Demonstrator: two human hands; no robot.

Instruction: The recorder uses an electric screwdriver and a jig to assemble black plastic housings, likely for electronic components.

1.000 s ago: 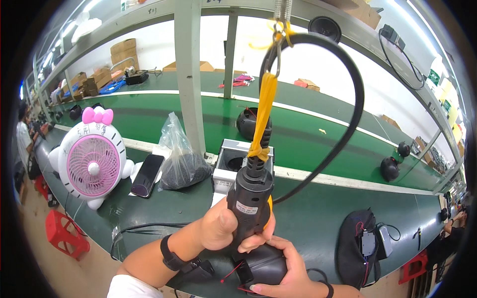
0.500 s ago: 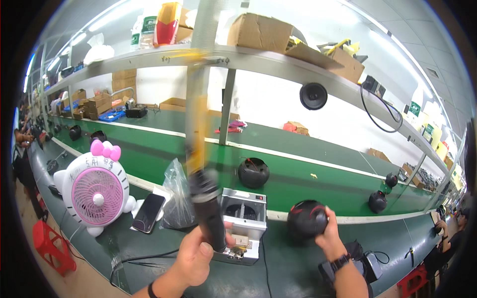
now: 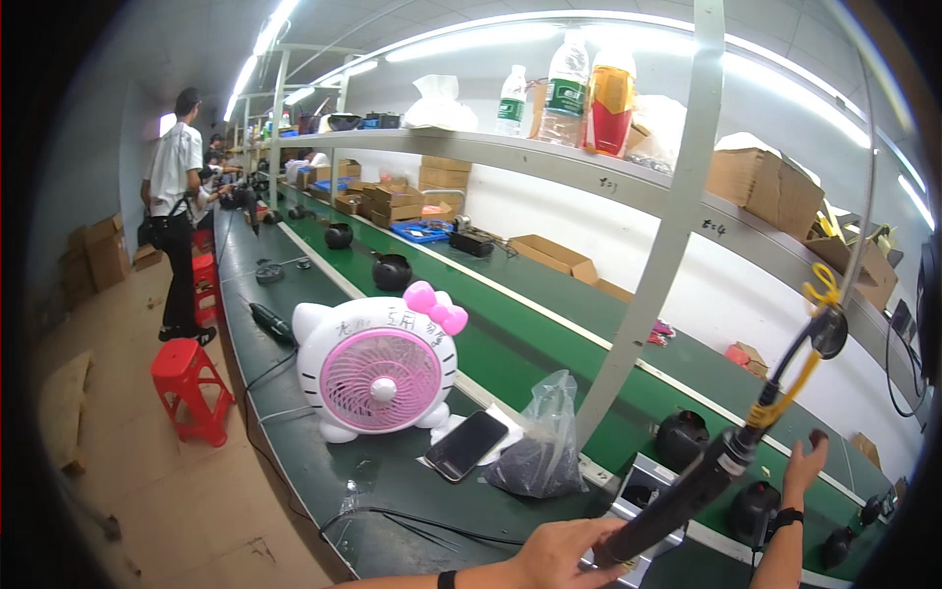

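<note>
In my left hand is a black electric screwdriver, gripped at its lower end and tilted up to the right. A yellow cord ties its upper end to a line from above. My right hand reaches out over the green belt, fingers stretched; a small dark patch at the fingertips is unclear. Just left of that wrist sits a round black housing, apart from the fingers. Another round black housing lies farther back on the belt. A grey-white fixture is partly hidden behind the screwdriver.
A pink and white fan, a phone and a clear bag of dark bits stand along the bench. A shelf post rises behind them. Red stools and a standing person are at the left.
My right hand has let go of the round black housing and extended beyond it. The left hand still grips the screwdriver, now leaning right. The view has swung to the left.
</note>
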